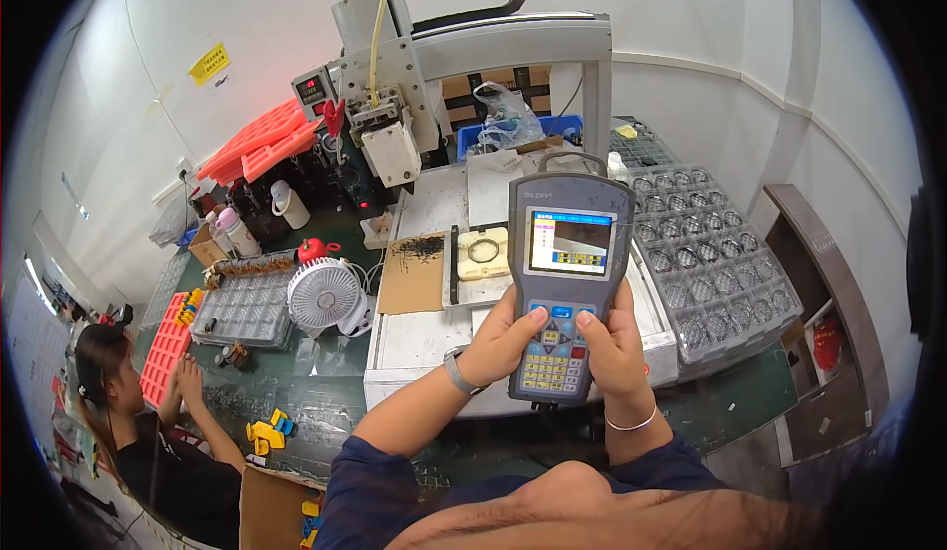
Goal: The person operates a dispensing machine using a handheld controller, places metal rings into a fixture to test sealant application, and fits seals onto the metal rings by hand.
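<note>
Both of my hands hold a grey handheld controller (541, 292) with a lit colour screen and a keypad. My left hand (503, 345) wraps its left edge, thumb over the upper keys. On the other edge my right hand (617, 351) grips it, its thumb also at the upper keys. Behind the controller, on the machine bed, sits a cream-coloured fixture (483, 253) with a dark ring in it. A cardboard piece (412, 289) with black scraps lies to its left. The machine's dispensing head (390, 146), fed by a yellowish tube, hangs above.
Clear plastic trays (710, 254) of round parts stand at the right. A white fan (326, 293), a clear tray (242, 308) and red trays (168, 351) lie to the left, where a co-worker (128, 402) sits. A cardboard box (266, 506) stands at lower left.
</note>
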The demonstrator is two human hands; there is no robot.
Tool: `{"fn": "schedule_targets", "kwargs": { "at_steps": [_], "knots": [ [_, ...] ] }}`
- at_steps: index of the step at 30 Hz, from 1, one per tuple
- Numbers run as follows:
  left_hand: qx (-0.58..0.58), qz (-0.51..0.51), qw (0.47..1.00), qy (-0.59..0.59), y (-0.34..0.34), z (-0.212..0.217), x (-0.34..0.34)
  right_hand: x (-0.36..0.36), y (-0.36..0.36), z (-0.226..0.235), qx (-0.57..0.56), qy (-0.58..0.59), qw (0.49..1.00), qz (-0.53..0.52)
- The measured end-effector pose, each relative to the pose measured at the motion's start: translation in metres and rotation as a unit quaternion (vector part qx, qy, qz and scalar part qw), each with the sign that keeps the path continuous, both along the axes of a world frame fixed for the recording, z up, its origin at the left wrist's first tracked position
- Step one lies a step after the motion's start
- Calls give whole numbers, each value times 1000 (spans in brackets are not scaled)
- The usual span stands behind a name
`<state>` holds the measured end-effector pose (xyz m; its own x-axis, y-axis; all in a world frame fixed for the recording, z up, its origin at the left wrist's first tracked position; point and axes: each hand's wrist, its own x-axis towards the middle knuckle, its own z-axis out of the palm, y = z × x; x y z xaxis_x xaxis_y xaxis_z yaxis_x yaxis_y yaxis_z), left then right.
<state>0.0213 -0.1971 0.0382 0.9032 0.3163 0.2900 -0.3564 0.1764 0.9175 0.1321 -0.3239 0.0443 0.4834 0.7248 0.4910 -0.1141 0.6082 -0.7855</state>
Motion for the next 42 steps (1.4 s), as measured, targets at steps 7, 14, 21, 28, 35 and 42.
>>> {"fn": "schedule_targets", "kwargs": {
  "at_steps": [7, 14, 21, 28, 35, 42],
  "knots": [
    [12, 17, 1000, -9, 1, -2, -1, 0, 2, 1, -33, -44, 998, 5],
    [29, 20, 999, -25, -1, -3, 1, -5, 5, 7, -48, -51, 997, -30],
    [-35, -3, 999, 3, -2, 1, 1, -7, 8, 4, -62, -27, 996, -50],
    [-81, -19, 996, 38, 4, -4, 4, -8, 6, 2, -107, -15, 992, -59],
    [-72, -49, 993, 84, 12, -4, 9, -1, 3, -3, -131, -107, 982, -89],
    [28, -113, 988, 105, 9, -8, 6, 4, -8, -2, -80, 16, 989, -124]
  ]
}}
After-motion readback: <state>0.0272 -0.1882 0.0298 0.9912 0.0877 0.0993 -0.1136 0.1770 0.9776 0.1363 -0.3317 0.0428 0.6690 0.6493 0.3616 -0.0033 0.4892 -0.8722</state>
